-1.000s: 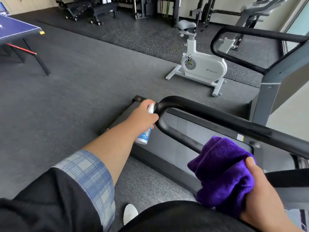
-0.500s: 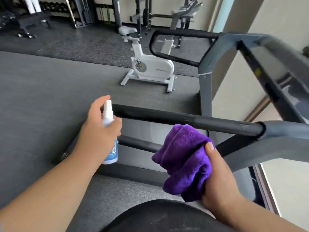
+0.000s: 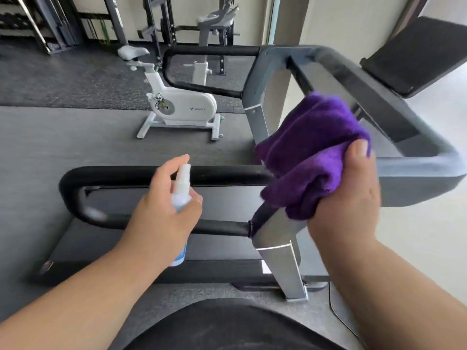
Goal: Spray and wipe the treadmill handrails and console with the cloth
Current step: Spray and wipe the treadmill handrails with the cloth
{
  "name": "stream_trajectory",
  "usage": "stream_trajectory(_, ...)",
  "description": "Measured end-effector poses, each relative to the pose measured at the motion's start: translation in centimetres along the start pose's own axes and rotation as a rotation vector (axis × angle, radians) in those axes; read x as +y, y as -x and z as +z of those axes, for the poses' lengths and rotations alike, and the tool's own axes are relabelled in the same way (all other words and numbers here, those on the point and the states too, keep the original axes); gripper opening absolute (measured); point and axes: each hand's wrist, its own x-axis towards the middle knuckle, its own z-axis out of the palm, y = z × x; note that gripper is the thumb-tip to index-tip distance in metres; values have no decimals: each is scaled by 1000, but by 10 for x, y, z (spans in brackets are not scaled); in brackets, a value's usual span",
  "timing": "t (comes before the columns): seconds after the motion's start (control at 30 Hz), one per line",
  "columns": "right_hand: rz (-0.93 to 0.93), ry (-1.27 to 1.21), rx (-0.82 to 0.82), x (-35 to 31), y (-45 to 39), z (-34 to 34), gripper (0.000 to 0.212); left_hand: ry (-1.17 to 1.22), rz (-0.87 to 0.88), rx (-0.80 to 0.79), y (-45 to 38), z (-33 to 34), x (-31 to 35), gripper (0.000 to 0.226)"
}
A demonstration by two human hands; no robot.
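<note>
My left hand (image 3: 161,213) grips a small white spray bottle (image 3: 181,188) with a blue label, index finger raised over the nozzle, just in front of the near black handrail (image 3: 113,174). My right hand (image 3: 351,198) holds a bunched purple cloth (image 3: 310,147) above the spot where that handrail meets the grey upright (image 3: 280,258). The far handrail (image 3: 209,50) loops behind. The grey console frame (image 3: 404,137) and its black panel (image 3: 419,54) run up to the right.
The black treadmill belt (image 3: 126,246) lies under the near handrail. A white exercise bike (image 3: 179,107) stands on the grey floor beyond. Weight racks line the back wall. A black cable (image 3: 333,309) trails on the floor near the upright's base.
The view has swung right and the console has come into sight. My right hand lifted the cloth up and right toward the console frame. My left hand moved the bottle rightward along the near handrail.
</note>
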Motion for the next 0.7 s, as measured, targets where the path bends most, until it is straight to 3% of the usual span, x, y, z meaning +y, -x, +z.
stream_trajectory(0.07, -122, -48, 3, -3, -27, 1, 29, -13, 23, -11, 3, 4, 4, 59)
stream_trajectory(0.13, -253, 57, -142, 0, -50, 5, 32, -34, 40, -17, 6, 6, 8, 59)
stream_trajectory(0.17, -298, 206, -287, 5, -60, 10, 35, -44, 45, -23, 7, 7, 9, 58)
stream_trajectory(0.23, -343, 769, -638, 22, -64, 24, 44, -58, 48, -32, 10, 9, 10, 58)
stream_trajectory(0.3, -419, 1237, -764, 35, -54, 39, 55, -74, 46, -28, 13, 8, 8, 58)
stream_trajectory(0.33, -461, 1298, -761, 37, -49, 46, 58, -75, 46, -26, 14, 8, 7, 58)
stream_trajectory(0.53, -548, 1163, -714, 42, -36, 74, 55, -52, 61, -12, 19, 6, 4, 61)
stream_trajectory(0.7, -561, 1166, -972, 41, -45, 60, 72, -54, 84, -51, 21, 10, 5, 62)
